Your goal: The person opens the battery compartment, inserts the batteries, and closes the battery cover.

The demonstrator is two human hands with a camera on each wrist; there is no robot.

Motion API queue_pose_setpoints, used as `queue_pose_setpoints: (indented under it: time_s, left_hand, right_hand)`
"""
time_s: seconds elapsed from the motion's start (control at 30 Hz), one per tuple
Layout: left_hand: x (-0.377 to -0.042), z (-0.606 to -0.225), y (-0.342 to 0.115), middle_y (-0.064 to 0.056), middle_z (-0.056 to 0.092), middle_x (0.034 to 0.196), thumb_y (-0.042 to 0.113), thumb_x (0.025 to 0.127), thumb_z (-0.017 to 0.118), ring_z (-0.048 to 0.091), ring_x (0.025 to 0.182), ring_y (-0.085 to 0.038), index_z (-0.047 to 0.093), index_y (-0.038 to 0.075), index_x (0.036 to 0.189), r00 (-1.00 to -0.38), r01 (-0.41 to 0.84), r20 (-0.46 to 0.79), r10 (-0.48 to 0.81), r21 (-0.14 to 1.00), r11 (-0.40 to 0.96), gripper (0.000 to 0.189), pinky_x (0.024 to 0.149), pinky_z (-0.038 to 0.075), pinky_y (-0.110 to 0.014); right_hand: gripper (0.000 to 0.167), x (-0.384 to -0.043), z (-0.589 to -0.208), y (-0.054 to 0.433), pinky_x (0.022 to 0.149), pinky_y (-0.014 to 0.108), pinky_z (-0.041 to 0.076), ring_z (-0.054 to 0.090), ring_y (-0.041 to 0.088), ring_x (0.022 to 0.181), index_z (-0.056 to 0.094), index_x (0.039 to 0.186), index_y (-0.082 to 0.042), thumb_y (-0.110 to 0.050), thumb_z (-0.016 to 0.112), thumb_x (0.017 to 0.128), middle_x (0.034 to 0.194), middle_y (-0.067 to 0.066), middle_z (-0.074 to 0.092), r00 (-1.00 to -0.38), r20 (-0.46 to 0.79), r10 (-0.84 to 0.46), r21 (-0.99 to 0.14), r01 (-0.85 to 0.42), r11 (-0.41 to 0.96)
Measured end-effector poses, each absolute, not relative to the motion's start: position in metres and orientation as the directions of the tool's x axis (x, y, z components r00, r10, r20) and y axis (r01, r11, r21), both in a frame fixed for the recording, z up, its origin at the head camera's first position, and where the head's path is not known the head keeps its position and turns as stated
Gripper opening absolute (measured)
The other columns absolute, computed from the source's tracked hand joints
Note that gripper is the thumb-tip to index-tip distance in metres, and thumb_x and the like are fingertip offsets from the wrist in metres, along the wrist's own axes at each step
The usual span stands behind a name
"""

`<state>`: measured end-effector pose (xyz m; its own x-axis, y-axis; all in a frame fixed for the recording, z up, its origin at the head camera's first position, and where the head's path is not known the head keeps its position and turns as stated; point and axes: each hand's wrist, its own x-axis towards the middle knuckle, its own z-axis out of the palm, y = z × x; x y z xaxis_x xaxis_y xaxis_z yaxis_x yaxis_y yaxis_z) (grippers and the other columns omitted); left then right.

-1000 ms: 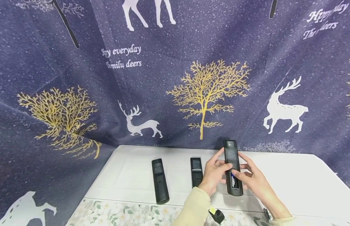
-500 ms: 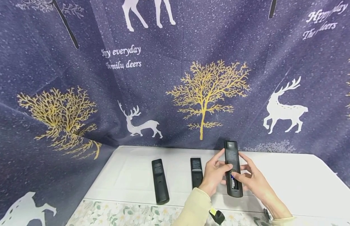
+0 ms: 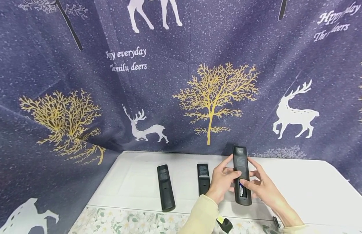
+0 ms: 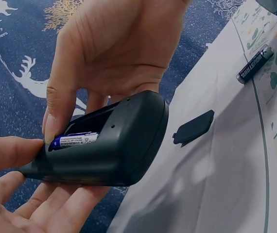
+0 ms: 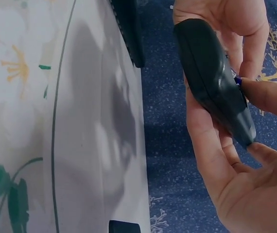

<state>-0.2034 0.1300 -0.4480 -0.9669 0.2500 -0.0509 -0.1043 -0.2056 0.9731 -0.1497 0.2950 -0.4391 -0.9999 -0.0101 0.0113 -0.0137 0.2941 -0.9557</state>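
Observation:
A black remote control (image 3: pixel 240 162) is held up between both hands, its back facing me and its battery compartment uncovered. One blue-and-white battery (image 4: pixel 77 140) lies along one side of the compartment. My left hand (image 3: pixel 221 180) grips the remote's left edge, thumb on its back above the opening. From the right side my right hand (image 3: pixel 264 187) grips it too, and that thumb presses the battery's end. In the left wrist view, a detached battery cover (image 4: pixel 196 128) and a loose dark battery (image 4: pixel 255 64) lie on the table below.
Two more black remotes lie to the left: one full-length (image 3: pixel 166 188), another (image 3: pixel 203 177) partly behind the left hand. A small black object with a yellow-green patch (image 3: pixel 224 224) sits near the front. A patterned blue cloth (image 3: pixel 157 91) hangs behind the white table (image 3: pixel 134 178).
The remote has shifted very slightly down and right in the head view. My right thumb has moved slightly lower with it, still against the battery's end.

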Motion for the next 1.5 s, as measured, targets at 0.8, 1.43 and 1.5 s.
queue_pose_setpoints:
  time_s: [0.8, 1.43, 1.5]
  left_hand:
    - [-0.207, -0.448, 0.129, -0.001, 0.073, 0.096, 0.003, 0.091, 0.08, 0.073, 0.076, -0.024, 0.067, 0.04, 0.142, -0.962, -0.134, -0.084, 0.258, 0.974, -0.183, 0.065, 0.06, 0.063, -0.049]
    - [-0.205, -0.451, 0.13, -0.003, 0.072, 0.097, 0.001, 0.09, 0.079, 0.072, 0.075, -0.023, 0.065, 0.035, 0.147, -0.966, -0.109, -0.051, 0.253, 0.969, -0.221, 0.068, 0.055, 0.062, -0.049]
    - [-0.205, -0.451, 0.131, -0.004, 0.072, 0.097, 0.0, 0.09, 0.079, 0.072, 0.074, -0.023, 0.065, 0.034, 0.148, -0.966, -0.112, -0.053, 0.254, 0.968, -0.224, 0.068, 0.055, 0.062, -0.049]
  right_hand:
    - [0.103, -0.15, -0.44, 0.294, 0.066, 0.046, 0.063, 0.072, 0.032, 0.098, 0.006, 0.173, -0.026, -0.012, 0.076, 0.099, 0.13, 0.028, 0.05, -1.0, -0.011, -0.006, -0.95, 0.008, 0.313]
    - [0.095, -0.138, -0.436, 0.314, 0.067, 0.044, 0.065, 0.072, 0.025, 0.092, 0.011, 0.172, -0.015, -0.012, 0.074, 0.101, 0.132, 0.028, 0.053, -0.998, 0.05, 0.026, -0.932, -0.038, 0.361]
    - [0.094, -0.134, -0.434, 0.32, 0.069, 0.041, 0.065, 0.072, 0.025, 0.092, 0.012, 0.172, -0.013, -0.012, 0.074, 0.101, 0.132, 0.028, 0.054, -0.998, 0.064, 0.021, -0.916, -0.051, 0.399]
